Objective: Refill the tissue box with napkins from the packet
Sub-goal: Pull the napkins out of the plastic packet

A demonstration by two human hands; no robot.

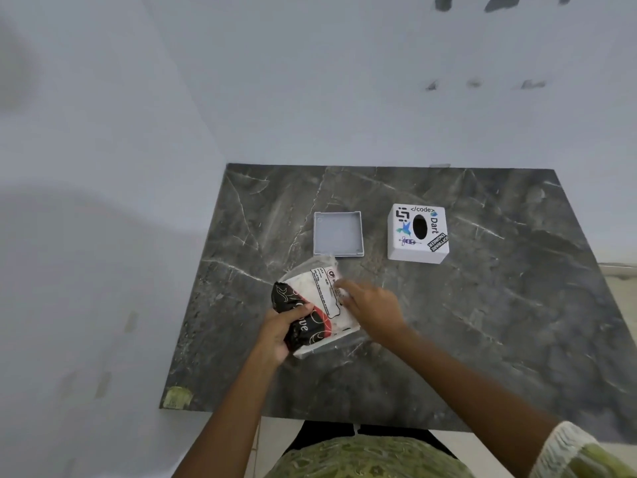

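Observation:
A plastic napkin packet (319,298), black and red at one end and white with a printed label, lies tilted on the dark marble table (482,305). My left hand (281,331) grips its black near end. My right hand (372,310) rests on the packet's right side near the label, fingers blurred. Beyond the packet sits the tissue box's shallow grey base tray (338,233), holding nothing. To its right stands the white tissue box cover (417,233) with stickers and a dark oval slot on top.
The table stands against a pale wall at the back, and a second pale wall runs along the left. A strip of green tape (177,397) marks the table's near left corner. Bare marble lies right of the box cover.

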